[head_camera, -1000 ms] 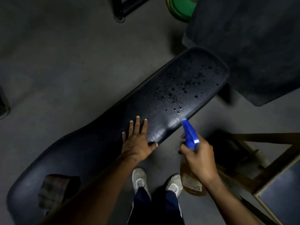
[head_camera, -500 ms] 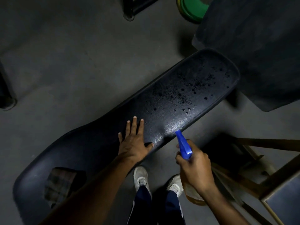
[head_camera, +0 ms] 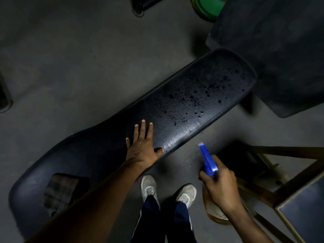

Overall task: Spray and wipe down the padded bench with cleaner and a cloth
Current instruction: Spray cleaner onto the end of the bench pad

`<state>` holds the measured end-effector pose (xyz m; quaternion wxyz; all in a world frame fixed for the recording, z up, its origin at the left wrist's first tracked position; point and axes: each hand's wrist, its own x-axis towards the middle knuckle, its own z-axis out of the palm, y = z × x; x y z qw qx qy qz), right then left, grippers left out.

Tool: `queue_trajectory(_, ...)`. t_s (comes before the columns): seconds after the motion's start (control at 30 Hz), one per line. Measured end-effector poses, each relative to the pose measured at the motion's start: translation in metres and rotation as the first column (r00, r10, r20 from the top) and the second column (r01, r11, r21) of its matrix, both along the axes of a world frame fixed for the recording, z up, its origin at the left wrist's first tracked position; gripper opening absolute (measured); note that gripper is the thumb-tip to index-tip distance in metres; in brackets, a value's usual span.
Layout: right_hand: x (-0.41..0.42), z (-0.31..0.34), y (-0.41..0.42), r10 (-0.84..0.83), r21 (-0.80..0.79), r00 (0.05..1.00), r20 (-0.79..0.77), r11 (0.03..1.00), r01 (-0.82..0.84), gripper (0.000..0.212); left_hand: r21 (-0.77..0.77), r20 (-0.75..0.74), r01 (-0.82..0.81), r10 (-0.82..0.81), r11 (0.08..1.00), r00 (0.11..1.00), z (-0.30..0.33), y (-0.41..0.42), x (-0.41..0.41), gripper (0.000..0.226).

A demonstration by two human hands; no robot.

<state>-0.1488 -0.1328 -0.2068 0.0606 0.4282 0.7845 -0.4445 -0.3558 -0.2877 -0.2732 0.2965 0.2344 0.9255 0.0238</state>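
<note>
A long black padded bench (head_camera: pixel 182 118) runs diagonally from lower left to upper right. Dark spray droplets speckle its upper right half. My left hand (head_camera: pixel 142 148) lies flat on the pad near its front edge, fingers spread, holding nothing. My right hand (head_camera: pixel 221 187) grips a spray bottle (head_camera: pixel 208 163) with a blue trigger head and amber liquid, held off the bench's front edge, nozzle pointing up-left toward the pad. A folded plaid cloth (head_camera: pixel 60 192) rests on the bench's lower left end, apart from both hands.
My two white shoes (head_camera: pixel 149 187) stand on the grey floor just in front of the bench. A wooden-framed stool or table (head_camera: pixel 287 195) is close on the right. A dark padded block (head_camera: pixel 280 50) and a green disc (head_camera: pixel 207 5) lie beyond the bench's far end.
My right hand with the spray bottle has drawn back down and to the right, off the bench edge. The left hand stays flat on the pad. The view has shifted slightly.
</note>
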Motion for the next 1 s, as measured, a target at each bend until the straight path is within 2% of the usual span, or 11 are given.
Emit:
queue_trajectory(0.2,-0.018,0.001,-0.017,0.075,-0.084,0.989,-0.127,0.993,-0.086,0.034,0.032,-0.033,0.015,-0.014,0.999,0.999,0.002,-0.016,0.007,0.104)
queue_trajectory(0.47,-0.078,0.033,-0.048,0.179,-0.068,0.936,-0.304,0.976,-0.209,0.028,0.034,-0.08,-0.044,0.047,0.998,0.996,0.027,-0.072,0.013,0.101)
queue_trajectory(0.77,-0.159,0.062,-0.087,0.144,-0.102,0.823,-0.549,0.966,-0.238,0.038,0.015,-0.082,-0.177,0.177,0.984,0.981,0.045,-0.154,-0.005,0.098)
queue_trajectory(1.0,-0.197,0.064,-0.119,0.079,-0.097,0.747,-0.66,0.977,-0.188,0.029,-0.013,-0.121,-0.353,0.349,0.935,0.929,0.047,-0.233,-0.016,0.088)
